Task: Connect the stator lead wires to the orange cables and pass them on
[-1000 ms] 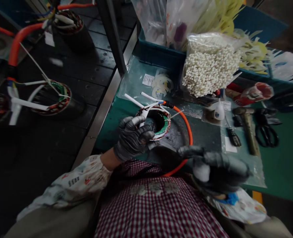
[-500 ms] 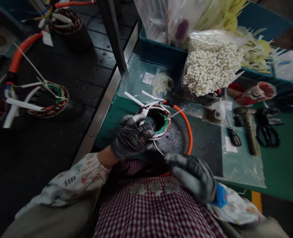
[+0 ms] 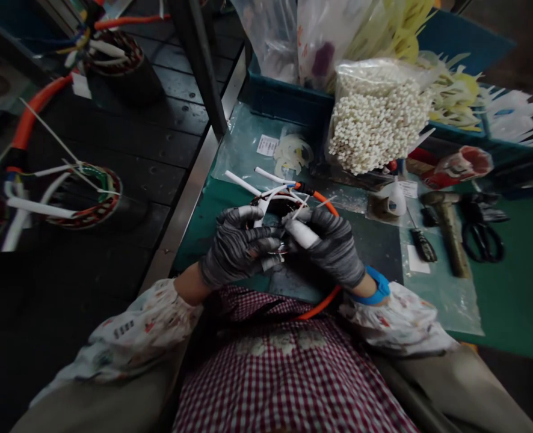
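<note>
A motor stator [image 3: 289,203] with a ring of wire windings sits on the bench in front of me, partly hidden by my hands. White sleeves [image 3: 243,182] and thin white ties [image 3: 301,209] stick out of its top. My left hand [image 3: 243,243], in a grey striped glove, is closed on the near left rim. My right hand [image 3: 327,240], gloved alike with a white-wrapped thumb, pinches at the near right of the ring. A thin white tie appears to be between its fingertips, mostly hidden. An orange cable [image 3: 324,201] leaves the stator and passes behind my right hand.
Right of the stator lie a screwdriver [image 3: 424,245], a hammer [image 3: 452,234] and scissors [image 3: 483,240]. A bag of white sticks [image 3: 377,120] rests against blue bins [image 3: 289,99] at the back. Another wired stator [image 3: 131,192] stands on the dark slatted surface at left.
My right hand has moved up and left from near my apron to the stator's ring, bringing the end of the thin white tie with it. The left hand stays on the rim.
</note>
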{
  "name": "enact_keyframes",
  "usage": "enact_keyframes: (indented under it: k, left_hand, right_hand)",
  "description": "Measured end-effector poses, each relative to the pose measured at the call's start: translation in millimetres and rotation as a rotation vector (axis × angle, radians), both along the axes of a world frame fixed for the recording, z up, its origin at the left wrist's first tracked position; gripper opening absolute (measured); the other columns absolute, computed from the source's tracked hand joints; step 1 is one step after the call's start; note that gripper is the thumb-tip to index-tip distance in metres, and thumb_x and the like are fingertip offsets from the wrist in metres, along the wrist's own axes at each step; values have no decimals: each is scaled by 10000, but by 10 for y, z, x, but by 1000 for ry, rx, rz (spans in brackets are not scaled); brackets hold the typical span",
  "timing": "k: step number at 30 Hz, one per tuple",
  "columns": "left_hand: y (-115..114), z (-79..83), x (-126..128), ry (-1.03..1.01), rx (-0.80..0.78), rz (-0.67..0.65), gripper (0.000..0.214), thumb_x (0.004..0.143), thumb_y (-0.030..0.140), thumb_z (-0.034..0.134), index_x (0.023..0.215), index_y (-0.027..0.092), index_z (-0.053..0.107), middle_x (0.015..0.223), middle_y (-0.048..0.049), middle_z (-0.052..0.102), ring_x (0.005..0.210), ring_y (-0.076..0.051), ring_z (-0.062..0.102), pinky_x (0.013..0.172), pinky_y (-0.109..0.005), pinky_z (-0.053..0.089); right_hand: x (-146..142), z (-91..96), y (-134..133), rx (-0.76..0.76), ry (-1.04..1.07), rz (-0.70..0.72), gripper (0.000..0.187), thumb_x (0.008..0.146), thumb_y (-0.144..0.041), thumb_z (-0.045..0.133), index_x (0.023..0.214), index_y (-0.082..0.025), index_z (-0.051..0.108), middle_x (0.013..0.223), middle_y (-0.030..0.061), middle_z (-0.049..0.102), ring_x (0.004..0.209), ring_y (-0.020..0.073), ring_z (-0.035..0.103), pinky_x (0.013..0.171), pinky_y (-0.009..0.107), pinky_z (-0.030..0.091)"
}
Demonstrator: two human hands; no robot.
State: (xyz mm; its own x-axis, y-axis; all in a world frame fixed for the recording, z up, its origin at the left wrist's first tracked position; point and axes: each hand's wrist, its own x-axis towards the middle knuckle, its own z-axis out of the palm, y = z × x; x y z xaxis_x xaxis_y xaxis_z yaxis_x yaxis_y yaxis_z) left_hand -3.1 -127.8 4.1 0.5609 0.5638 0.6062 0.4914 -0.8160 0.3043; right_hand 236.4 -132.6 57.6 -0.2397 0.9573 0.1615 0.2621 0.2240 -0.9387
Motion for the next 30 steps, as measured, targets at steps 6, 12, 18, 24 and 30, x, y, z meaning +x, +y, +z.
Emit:
enact_keyframes:
  k: [6, 12, 18, 24, 30]
  left_hand:
    - [-21, -42, -26, 27, -96, 48, 218, 918, 475, 877, 1081, 334, 846, 1101, 1, 881, 1345, -357, 696, 1162, -576, 535]
    - [8, -27, -9, 0, -20, 8, 214, 929, 475, 848, 1103, 352, 830, 1062, 18, 868, 1300, -336, 692, 1106, -532, 561]
    - [-10, 31, 30, -65, -10, 28, 273, 905, 413, 896, 1144, 319, 803, 1040, -7, 846, 1272, -326, 683, 1120, -503, 571]
    - [-18, 31, 41, -7, -43, 60, 138, 925, 390, 818, 1039, 312, 831, 1013, -22, 852, 1279, -340, 694, 1109, -541, 597]
    - [1, 81, 112, -103, -9, 47, 69, 932, 346, 795, 979, 303, 768, 898, -8, 824, 1114, -295, 737, 1033, -509, 630]
  right_hand:
    - [133, 102, 13, -108, 81, 162, 89, 970, -256, 816, 1039, -236, 869, 1030, 20, 887, 948, 233, 845, 881, 370, 708]
    - [109, 64, -18, -82, 104, 78, 80, 946, -217, 839, 1012, -256, 861, 995, 9, 885, 914, 215, 838, 844, 344, 698]
    - [150, -126, -95, 88, 31, 268, 95, 1006, -315, 805, 1064, -268, 862, 1002, 31, 872, 875, 199, 818, 847, 329, 672]
    - [199, -327, -243, 29, -66, 220, 152, 995, -449, 824, 1039, -303, 829, 907, 12, 820, 811, 206, 772, 779, 350, 651]
    - [-101, -187, -111, 64, -21, 276, 126, 1044, -376, 691, 1043, -288, 781, 919, 18, 803, 814, 217, 780, 763, 370, 676]
